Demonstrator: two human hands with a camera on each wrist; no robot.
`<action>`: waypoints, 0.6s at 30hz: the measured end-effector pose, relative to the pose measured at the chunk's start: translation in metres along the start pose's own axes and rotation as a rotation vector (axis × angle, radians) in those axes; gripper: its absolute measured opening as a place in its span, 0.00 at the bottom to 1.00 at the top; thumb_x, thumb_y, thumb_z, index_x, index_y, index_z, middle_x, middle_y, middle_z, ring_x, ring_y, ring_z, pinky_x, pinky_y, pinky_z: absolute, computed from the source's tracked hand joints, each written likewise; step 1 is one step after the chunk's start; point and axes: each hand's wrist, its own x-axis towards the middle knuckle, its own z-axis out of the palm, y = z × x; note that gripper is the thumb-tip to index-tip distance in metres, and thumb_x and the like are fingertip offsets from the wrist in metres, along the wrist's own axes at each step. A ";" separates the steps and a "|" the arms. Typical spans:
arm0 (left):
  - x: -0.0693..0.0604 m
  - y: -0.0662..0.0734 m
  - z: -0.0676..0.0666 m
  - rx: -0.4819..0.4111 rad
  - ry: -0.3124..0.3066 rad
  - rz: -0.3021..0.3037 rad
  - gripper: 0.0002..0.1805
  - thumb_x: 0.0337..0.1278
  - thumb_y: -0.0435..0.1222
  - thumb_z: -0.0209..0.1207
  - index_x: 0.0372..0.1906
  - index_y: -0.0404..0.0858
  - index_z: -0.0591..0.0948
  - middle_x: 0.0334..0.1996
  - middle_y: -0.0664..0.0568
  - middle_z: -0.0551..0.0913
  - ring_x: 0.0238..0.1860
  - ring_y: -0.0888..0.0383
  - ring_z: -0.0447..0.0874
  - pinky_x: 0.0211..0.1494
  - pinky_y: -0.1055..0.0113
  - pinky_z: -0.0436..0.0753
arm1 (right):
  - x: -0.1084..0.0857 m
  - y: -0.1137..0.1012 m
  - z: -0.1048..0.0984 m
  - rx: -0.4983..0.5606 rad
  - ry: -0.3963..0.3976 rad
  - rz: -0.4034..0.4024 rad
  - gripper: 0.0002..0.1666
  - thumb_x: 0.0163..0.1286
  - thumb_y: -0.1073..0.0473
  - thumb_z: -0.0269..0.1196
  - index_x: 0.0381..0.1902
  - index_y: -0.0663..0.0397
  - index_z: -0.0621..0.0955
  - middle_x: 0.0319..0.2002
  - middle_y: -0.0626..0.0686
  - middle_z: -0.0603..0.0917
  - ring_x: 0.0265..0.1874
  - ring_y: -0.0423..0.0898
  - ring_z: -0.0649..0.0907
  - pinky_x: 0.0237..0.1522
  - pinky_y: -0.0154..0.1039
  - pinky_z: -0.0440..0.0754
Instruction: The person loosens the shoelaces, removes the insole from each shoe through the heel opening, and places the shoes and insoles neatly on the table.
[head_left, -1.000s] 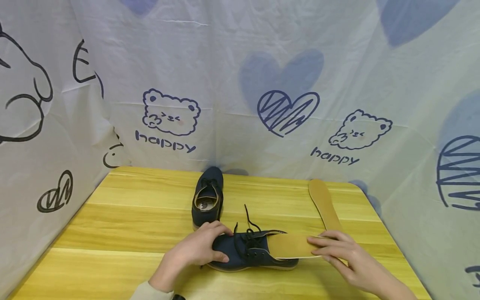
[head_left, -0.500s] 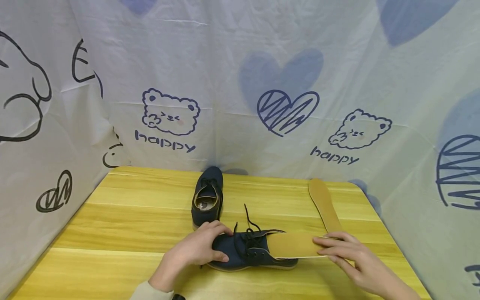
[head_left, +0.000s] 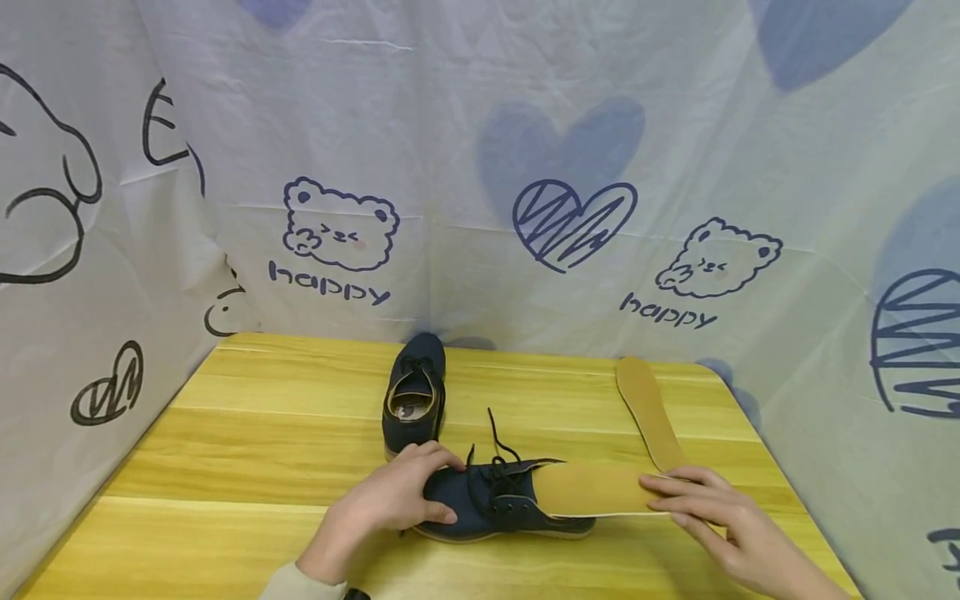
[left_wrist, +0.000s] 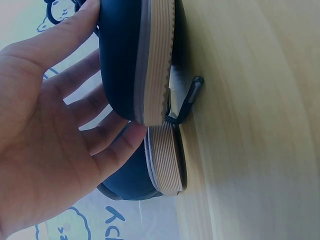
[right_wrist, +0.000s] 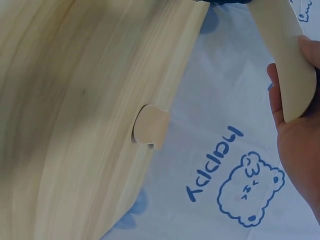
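A dark blue lace-up shoe (head_left: 513,523) lies sideways on the table, its toe to the left. My left hand (head_left: 390,496) grips the toe, thumb on the near side and fingers over the far side. In the left wrist view, fingertips touch the toe (left_wrist: 120,65) just above its ribbed pale sole. A tan insole (head_left: 592,490) sticks out of the shoe's opening toward the right; its front part is hidden inside. My right hand (head_left: 723,512) pinches the outer end of it. The right wrist view shows the thumb and fingers on opposite faces of this insole (right_wrist: 287,60).
A matching shoe (head_left: 423,354) stands behind the toe, pointing at the back edge. Another tan insole (head_left: 643,400) lies on the wooden table (head_left: 247,433) at the back right. White printed cloth (head_left: 465,275) hangs behind and along both sides.
My right hand has drawn slowly to the right with the insole's end, and more of the insole shows outside the shoe. The left hand and the shoe have stayed in place.
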 end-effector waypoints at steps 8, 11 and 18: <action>-0.001 0.000 0.000 -0.002 -0.006 -0.008 0.30 0.54 0.46 0.77 0.62 0.49 0.81 0.63 0.51 0.77 0.64 0.45 0.71 0.63 0.44 0.77 | -0.005 0.001 -0.002 0.003 0.016 0.027 0.34 0.56 0.81 0.69 0.57 0.49 0.88 0.62 0.54 0.85 0.63 0.43 0.77 0.66 0.21 0.67; -0.001 0.000 0.000 -0.001 -0.007 -0.007 0.30 0.54 0.46 0.77 0.62 0.49 0.81 0.63 0.51 0.77 0.64 0.45 0.71 0.63 0.44 0.77 | -0.009 -0.001 -0.004 0.004 -0.005 0.086 0.33 0.59 0.81 0.69 0.57 0.47 0.88 0.62 0.53 0.84 0.65 0.40 0.76 0.66 0.20 0.67; 0.000 -0.001 0.000 -0.003 -0.006 0.000 0.30 0.54 0.46 0.77 0.62 0.49 0.81 0.63 0.51 0.77 0.64 0.45 0.72 0.62 0.45 0.77 | -0.014 -0.004 -0.009 -0.016 -0.028 0.162 0.31 0.63 0.79 0.68 0.58 0.45 0.88 0.63 0.50 0.84 0.66 0.37 0.75 0.66 0.20 0.66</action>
